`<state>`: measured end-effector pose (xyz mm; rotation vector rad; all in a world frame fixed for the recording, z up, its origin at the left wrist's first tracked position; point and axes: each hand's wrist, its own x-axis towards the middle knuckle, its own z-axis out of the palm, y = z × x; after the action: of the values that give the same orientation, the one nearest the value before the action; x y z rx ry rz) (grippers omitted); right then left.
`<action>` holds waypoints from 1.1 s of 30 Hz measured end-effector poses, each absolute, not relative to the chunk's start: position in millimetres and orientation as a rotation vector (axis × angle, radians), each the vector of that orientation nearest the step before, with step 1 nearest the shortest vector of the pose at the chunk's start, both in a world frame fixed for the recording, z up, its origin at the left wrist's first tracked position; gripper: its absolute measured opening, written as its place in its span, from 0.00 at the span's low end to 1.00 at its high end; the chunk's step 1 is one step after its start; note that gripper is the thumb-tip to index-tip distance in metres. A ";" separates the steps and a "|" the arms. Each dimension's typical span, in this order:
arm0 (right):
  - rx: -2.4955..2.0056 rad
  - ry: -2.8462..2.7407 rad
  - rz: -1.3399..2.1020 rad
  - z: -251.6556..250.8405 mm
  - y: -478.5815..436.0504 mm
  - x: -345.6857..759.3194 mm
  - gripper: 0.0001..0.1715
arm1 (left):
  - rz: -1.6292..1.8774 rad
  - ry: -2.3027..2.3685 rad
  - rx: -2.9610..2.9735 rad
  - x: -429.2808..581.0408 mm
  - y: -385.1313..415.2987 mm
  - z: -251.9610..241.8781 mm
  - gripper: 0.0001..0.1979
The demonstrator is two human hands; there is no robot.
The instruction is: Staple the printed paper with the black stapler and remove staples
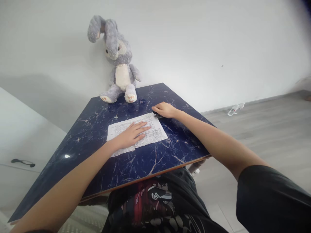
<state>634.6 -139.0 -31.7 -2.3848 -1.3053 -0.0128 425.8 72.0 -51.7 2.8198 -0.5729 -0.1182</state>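
A printed sheet of paper [155, 131] lies flat on the dark blue marbled table [97, 129]. My left hand [132, 134] rests palm down on the middle of the sheet, fingers stretched out. My right hand [164, 110] sits at the sheet's far right corner, fingers curled down over a small dark object [158, 116] that I cannot make out, partly hidden under the hand.
A grey and white plush rabbit [119, 64] sits at the table's far edge against the white wall. An empty plastic bottle [234, 109] lies on the grey floor at the right. A white cabinet with a dark handle [23, 162] stands on the left.
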 end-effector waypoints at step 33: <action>-2.577 -1.835 -0.388 -35.1 -133.7 610.0 0.29 | -0.081 -0.573 2.833 426.9 71.5 -53.4 0.29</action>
<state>610.0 -133.7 -35.1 -2.5770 -1.8352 -0.3881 426.9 71.5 -53.4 2.8325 -0.5726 -0.0806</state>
